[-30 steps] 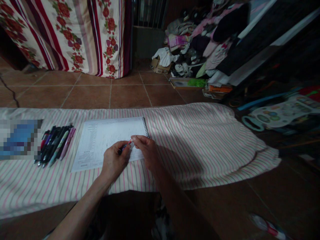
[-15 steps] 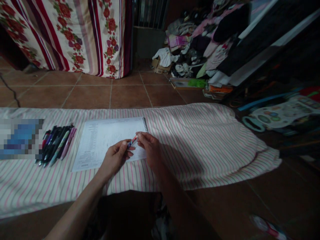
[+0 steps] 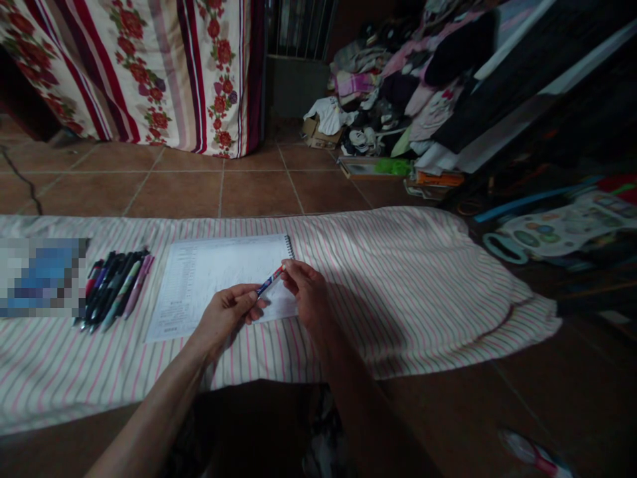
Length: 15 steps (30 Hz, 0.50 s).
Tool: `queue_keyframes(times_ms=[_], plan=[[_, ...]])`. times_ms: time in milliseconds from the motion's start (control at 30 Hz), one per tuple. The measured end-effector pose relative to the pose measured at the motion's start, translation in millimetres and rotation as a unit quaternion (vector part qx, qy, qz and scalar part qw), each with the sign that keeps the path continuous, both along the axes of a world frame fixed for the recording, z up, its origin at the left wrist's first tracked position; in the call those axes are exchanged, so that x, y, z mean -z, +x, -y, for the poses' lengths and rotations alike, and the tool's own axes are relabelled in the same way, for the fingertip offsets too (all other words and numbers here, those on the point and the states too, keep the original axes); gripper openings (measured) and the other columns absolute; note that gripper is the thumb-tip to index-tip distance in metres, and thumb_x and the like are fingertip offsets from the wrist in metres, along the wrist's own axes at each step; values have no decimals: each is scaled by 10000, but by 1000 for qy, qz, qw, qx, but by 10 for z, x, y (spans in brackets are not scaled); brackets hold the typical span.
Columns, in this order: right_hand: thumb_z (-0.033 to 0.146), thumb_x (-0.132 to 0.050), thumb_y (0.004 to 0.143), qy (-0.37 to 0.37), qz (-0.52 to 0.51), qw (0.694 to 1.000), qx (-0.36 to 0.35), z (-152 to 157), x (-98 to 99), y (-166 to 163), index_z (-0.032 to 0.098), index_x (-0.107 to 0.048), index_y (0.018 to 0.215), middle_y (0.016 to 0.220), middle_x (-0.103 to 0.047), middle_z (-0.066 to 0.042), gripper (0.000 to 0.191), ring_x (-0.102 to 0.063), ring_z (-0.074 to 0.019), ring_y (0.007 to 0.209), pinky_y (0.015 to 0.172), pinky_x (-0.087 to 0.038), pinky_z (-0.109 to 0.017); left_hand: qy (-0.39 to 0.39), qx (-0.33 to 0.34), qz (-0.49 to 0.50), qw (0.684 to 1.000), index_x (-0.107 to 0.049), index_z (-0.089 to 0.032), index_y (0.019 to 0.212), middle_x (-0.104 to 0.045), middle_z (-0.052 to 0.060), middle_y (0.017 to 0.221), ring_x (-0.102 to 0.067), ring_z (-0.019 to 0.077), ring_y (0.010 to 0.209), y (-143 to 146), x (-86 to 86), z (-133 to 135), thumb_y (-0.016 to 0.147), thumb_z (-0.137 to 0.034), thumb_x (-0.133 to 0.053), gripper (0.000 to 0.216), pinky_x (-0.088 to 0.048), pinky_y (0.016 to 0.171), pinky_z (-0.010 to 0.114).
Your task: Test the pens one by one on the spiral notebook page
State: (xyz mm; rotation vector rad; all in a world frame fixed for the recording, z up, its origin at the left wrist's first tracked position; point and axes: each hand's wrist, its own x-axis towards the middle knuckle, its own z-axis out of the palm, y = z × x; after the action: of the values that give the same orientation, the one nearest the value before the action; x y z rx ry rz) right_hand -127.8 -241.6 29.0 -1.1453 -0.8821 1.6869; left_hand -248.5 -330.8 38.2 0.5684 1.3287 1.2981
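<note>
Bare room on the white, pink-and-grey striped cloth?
Widest: striped cloth right of the right hand and white spiral-bound pad. Narrow: strip between pad and bundled dark and pink pens. Crowded: over the pad, left hand and right hand holding blue-and-red pen.

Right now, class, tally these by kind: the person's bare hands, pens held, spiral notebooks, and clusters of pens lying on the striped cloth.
Hands: 2 (left hand, right hand)
Held pen: 1
Spiral notebook: 1
Pen cluster: 1
Total: 5
</note>
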Motion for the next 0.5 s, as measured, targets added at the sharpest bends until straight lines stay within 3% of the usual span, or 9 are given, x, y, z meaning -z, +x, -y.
queue_keyframes(times_ms=[500], plan=[[407, -732, 573, 30, 20, 999, 15, -20, 46, -30, 145, -697, 728, 622, -614, 11, 306, -553, -90, 609, 619, -461, -229, -6, -24, -70, 997, -640, -115, 827, -631, 18, 612, -448, 66, 444, 68, 8, -31, 588, -385, -718, 369, -301, 415, 203]])
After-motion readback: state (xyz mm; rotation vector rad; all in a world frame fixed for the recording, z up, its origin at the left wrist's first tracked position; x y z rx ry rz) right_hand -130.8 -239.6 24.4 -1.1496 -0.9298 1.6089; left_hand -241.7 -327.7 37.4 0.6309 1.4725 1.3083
